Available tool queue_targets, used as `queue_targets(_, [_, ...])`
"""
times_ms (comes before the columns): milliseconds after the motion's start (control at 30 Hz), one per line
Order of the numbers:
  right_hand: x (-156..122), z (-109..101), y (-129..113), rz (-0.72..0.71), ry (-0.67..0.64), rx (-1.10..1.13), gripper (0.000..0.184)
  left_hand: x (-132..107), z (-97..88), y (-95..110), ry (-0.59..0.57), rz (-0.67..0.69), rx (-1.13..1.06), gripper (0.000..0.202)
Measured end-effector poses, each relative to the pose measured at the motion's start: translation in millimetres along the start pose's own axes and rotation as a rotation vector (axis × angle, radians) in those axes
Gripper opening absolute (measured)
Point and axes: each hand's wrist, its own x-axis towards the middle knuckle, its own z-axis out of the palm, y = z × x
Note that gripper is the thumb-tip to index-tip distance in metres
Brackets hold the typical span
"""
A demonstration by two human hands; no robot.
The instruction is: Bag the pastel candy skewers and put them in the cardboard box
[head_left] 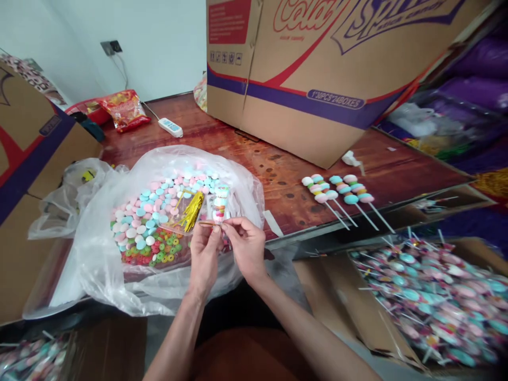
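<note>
A wrapped marshmallow lollipop (pixel 220 202) in a clear printed wrapper stands above my fingertips, candy end pointing away. My left hand (pixel 204 254) is closed in a pinch on a thin gold twist tie (pixel 206 224) at the wrapper's neck. Pressed close beside it, my right hand (pixel 246 248) pinches at the same neck; its fingertips hide the stick and part of the tie. Just left of the lollipop lies a bundle of gold twist ties (pixel 192 210). Pastel candies (pixel 141 222) and ring-shaped gummies (pixel 169 246) are spread over the clear plastic bag (pixel 99 264).
Several unwrapped candy skewers (pixel 351 189) lie on the wooden table (pixel 278 174) at right. A big carton (pixel 278 106) stands behind, another carton (pixel 43 137) at left. Below right, an open box holds finished lollipops (pixel 432 301). A white power strip (pixel 170 127) and red snack bag (pixel 125 110) lie at the back.
</note>
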Motion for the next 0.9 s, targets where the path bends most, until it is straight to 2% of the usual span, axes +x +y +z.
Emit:
queue_targets(167, [0,-8,-1,-0.071,-0.051,-0.095,0.013,5,2.9,-7,-0.014,-0.010,-0.006,0.024])
queue_targets(267, [-2,-13,1,-0.084,-0.111,-0.147,0.016,6,6.0,-6,-0.013,-0.093,-0.065,0.029])
queue_targets(333, [-3,-17,-1,-0.057,-0.159,-0.128,0.018,5,5.9,-2,-0.023,-0.203,-0.138,0.030])
queue_targets(400, [-2,-22,-6,-0.049,-0.213,-0.082,0.020,3,3.3,4,-0.055,-0.371,-0.250,0.028])
queue_targets(500, [2,-31,-18,-0.117,-0.334,-0.096,0.020,0,-2.3,11,-0.112,-0.615,-0.403,0.025])
queue_targets(567, [4,-36,-23,-0.188,-0.417,-0.173,0.017,-1,-3.5,12,-0.148,-0.688,-0.405,0.024])
queue_targets(600, [4,-39,-24,-0.230,-0.435,-0.221,0.016,-2,-2.8,11,-0.166,-0.683,-0.368,0.024])
queue_targets(667, [4,-42,-20,-0.323,-0.406,-0.325,0.014,-4,0.8,5,-0.171,-0.582,-0.233,0.023])
queue_targets(767, [2,-44,-11,-0.400,-0.286,-0.457,0.014,-8,7.9,-9,-0.079,-0.283,0.000,0.024])
queue_targets(833, [1,-46,-8,-0.362,-0.258,-0.509,0.015,-10,10.6,-17,-0.032,-0.150,0.103,0.024])
queue_targets(900, [2,-49,-10,-0.266,-0.286,-0.510,0.016,-12,11.3,-21,-0.015,-0.096,0.149,0.024])
